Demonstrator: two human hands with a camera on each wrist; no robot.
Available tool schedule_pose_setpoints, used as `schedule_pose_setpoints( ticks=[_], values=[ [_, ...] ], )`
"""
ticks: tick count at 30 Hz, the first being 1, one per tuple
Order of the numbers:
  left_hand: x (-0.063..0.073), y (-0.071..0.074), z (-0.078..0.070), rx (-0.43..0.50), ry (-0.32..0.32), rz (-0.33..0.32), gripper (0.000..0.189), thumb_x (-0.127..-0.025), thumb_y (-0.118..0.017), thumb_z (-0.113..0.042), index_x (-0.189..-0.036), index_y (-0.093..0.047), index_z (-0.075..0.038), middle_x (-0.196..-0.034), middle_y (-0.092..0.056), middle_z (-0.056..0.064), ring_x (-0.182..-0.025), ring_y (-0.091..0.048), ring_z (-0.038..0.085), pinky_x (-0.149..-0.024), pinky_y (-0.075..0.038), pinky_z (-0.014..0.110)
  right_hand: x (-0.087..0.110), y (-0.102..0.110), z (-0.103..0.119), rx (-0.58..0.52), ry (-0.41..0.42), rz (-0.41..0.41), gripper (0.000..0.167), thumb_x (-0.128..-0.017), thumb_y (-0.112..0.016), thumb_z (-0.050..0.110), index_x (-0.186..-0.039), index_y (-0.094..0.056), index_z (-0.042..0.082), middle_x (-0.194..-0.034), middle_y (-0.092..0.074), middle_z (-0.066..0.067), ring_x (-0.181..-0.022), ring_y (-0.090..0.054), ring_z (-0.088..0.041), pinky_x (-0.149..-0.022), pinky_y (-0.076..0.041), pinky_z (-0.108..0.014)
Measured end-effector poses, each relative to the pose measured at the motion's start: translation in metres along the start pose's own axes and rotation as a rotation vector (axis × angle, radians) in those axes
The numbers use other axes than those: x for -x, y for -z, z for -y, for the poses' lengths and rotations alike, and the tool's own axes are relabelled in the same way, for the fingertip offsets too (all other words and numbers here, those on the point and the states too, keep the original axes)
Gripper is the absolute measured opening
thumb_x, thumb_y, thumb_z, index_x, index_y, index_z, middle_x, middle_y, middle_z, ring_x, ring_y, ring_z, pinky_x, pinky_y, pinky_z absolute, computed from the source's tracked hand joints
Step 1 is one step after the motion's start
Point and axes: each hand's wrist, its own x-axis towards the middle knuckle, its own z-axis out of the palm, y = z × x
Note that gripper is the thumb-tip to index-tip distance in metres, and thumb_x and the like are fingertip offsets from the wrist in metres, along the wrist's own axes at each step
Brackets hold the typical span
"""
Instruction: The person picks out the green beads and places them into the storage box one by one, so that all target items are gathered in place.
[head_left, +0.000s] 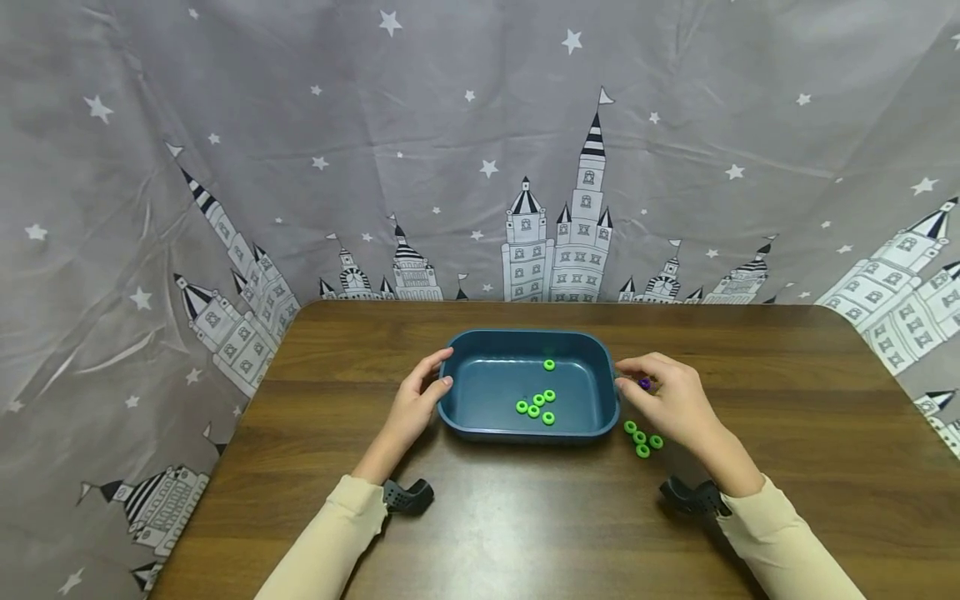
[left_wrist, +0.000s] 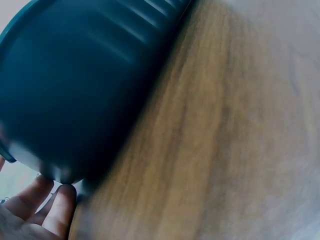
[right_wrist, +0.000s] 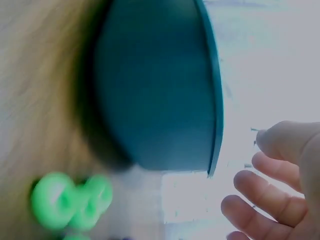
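R hand [head_left: 670, 402] over tbl [head_left: 525, 517], starry bkdrp [head_left: 442, 125]

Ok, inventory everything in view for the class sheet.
Wood-grain table: 1, brown, foreground.
Castle-and-star fabric: 1, grey, black and white, behind table.
Rounded rectangular tray: 1, dark blue, on table.
Small round rings: 10 visible, bright green, six in tray, four right of it.
Small partly hidden piece: 1, purple, right of tray.
Wrist devices: 2, black, one per wrist.
Fabric sleeves: 2, cream, one per arm.
Left hand: 1, bare, touching tray's left end.
Right hand: 1, bare, by tray's right end.
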Motion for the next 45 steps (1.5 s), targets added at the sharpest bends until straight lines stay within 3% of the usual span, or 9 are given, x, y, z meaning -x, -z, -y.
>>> schedule_pose_setpoints(
  ticks=[3, 7, 11, 14, 19, 27, 32, 38, 45],
  values=[
    [-0.001, 0.0, 0.001, 0.01, -0.006, -0.001, 0.046, -0.1, -0.057, -0.007, -0.146, -0.054, -0.006, -0.15, -0.054, 0.018, -0.134, -0.051, 0.035, -0.102, -0.044, 0.022, 0.012, 0.006, -0.007, 0.022, -0.022, -0.003, 0.015, -0.081, -0.079, 0.003, -0.097, -0.078, 0.005, -0.087, -0.076, -0.003, -0.073, -0.065, -0.019, -0.064, -0.053, -0.03],
    [-0.001, 0.001, 0.002, 0.006, -0.008, 0.0, 0.046, -0.1, -0.057, -0.007, -0.146, -0.054, -0.006, -0.15, -0.054, 0.018, -0.134, -0.051, 0.035, -0.101, -0.044, 0.02, 0.028, 0.01, -0.016, 0.03, -0.049, 0.014, 0.016, -0.081, -0.08, 0.004, -0.096, -0.079, 0.006, -0.09, -0.078, -0.003, -0.078, -0.071, -0.021, -0.066, -0.055, -0.03],
    [0.0, 0.001, 0.002, 0.002, -0.008, -0.005, 0.045, -0.101, -0.057, -0.007, -0.146, -0.054, -0.006, -0.149, -0.054, 0.018, -0.133, -0.052, 0.034, -0.101, -0.045, 0.021, 0.039, 0.012, -0.022, 0.02, -0.058, 0.026, 0.016, -0.08, -0.081, 0.003, -0.095, -0.079, 0.007, -0.089, -0.078, -0.002, -0.077, -0.069, -0.008, -0.066, -0.053, -0.017],
    [0.0, 0.002, 0.003, 0.007, 0.0, -0.006, 0.045, -0.101, -0.057, -0.007, -0.146, -0.054, -0.007, -0.149, -0.055, 0.018, -0.132, -0.052, 0.032, -0.1, -0.044, 0.02, 0.045, 0.013, -0.026, 0.016, -0.062, 0.04, 0.016, -0.079, -0.081, 0.004, -0.095, -0.079, 0.007, -0.087, -0.076, 0.0, -0.074, -0.061, 0.002, -0.063, -0.049, -0.013],
    [-0.001, 0.001, 0.003, 0.011, 0.008, -0.002, 0.046, -0.101, -0.057, -0.007, -0.146, -0.054, -0.007, -0.149, -0.054, 0.018, -0.133, -0.052, 0.034, -0.1, -0.043, 0.018, 0.055, 0.01, -0.031, 0.029, -0.057, 0.083, 0.019, -0.079, -0.083, 0.005, -0.097, -0.078, 0.008, -0.084, -0.073, 0.002, -0.069, -0.049, 0.001, -0.059, -0.043, -0.022],
    [0.0, -0.001, 0.001, 0.002, 0.006, 0.005, 0.046, -0.101, -0.057, -0.007, -0.146, -0.053, -0.007, -0.151, -0.053, 0.018, -0.135, -0.051, 0.036, -0.102, -0.044, 0.022, 0.063, 0.013, -0.034, 0.075, -0.018, 0.115, 0.027, -0.073, -0.087, 0.007, -0.098, -0.079, 0.009, -0.094, -0.078, -0.001, -0.083, -0.068, -0.012, -0.069, -0.054, -0.031],
    [0.0, -0.001, -0.001, 0.007, 0.016, 0.011, 0.045, -0.101, -0.057, -0.009, -0.147, -0.054, -0.009, -0.151, -0.053, 0.016, -0.135, -0.051, 0.034, -0.101, -0.043, 0.019, 0.064, 0.016, -0.035, 0.079, -0.009, 0.13, 0.029, -0.071, -0.088, 0.007, -0.099, -0.079, 0.009, -0.092, -0.077, -0.001, -0.081, -0.067, -0.011, -0.068, -0.054, -0.03],
    [-0.001, 0.0, -0.001, 0.001, 0.0, 0.005, 0.045, -0.101, -0.056, -0.008, -0.146, -0.054, -0.008, -0.15, -0.053, 0.018, -0.135, -0.051, 0.036, -0.103, -0.044, 0.024, 0.066, 0.017, -0.037, 0.062, -0.002, 0.158, 0.028, -0.072, -0.088, 0.007, -0.098, -0.078, 0.011, -0.09, -0.075, 0.003, -0.078, -0.065, -0.008, -0.066, -0.052, -0.026],
    [0.0, 0.0, -0.001, 0.008, 0.013, 0.009, 0.046, -0.101, -0.056, -0.008, -0.147, -0.053, -0.008, -0.152, -0.052, 0.017, -0.136, -0.05, 0.035, -0.103, -0.043, 0.022, 0.068, 0.011, -0.04, 0.089, 0.052, 0.162, 0.028, -0.069, -0.088, 0.008, -0.095, -0.079, 0.013, -0.089, -0.076, 0.004, -0.081, -0.068, -0.014, -0.071, -0.054, -0.034]
  ],
)
